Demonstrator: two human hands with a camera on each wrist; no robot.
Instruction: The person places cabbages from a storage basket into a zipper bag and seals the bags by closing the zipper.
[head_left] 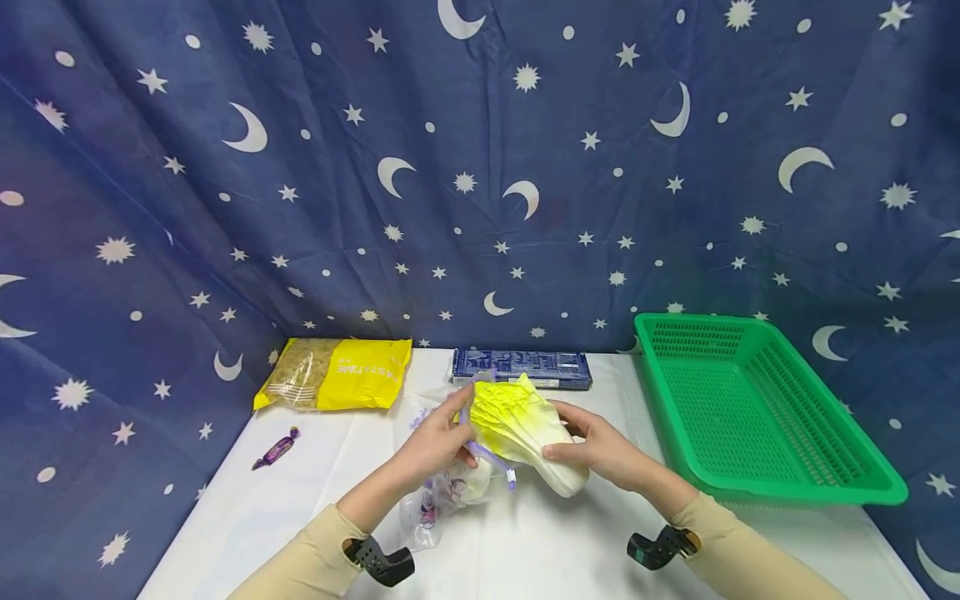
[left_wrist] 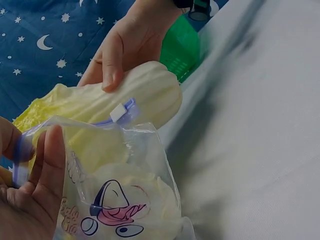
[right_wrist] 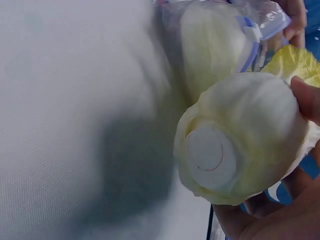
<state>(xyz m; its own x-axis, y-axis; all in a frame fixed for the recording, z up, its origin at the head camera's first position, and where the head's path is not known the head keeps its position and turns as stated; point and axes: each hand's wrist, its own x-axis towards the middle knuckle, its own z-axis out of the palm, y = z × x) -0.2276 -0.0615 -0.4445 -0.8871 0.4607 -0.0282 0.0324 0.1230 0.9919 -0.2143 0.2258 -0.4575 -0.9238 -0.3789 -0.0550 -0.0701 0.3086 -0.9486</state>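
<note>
My right hand (head_left: 603,452) grips a napa cabbage (head_left: 534,433), yellow and leafy at one end, white at the thick base. The cabbage is tilted, leafy end toward the left hand, at the mouth of a clear slider-zip bag (head_left: 423,517) with a purple strip. My left hand (head_left: 433,446) holds that bag by its rim, thumb and fingers around the purple strip. A second pale cabbage (right_wrist: 210,45) is inside the bag. Printed cartoon figures show on its front in the left wrist view. The white slider (left_wrist: 118,113) sits at one end of the strip.
A green plastic basket (head_left: 780,492) stands at the right. Behind the hands lies a blue flat box (head_left: 555,371). A yellow pasta bag (head_left: 367,375) lies at the back left, with a purple wrapped candy (head_left: 277,448) in front of it. A starry blue curtain (head_left: 480,208) hangs behind the white table.
</note>
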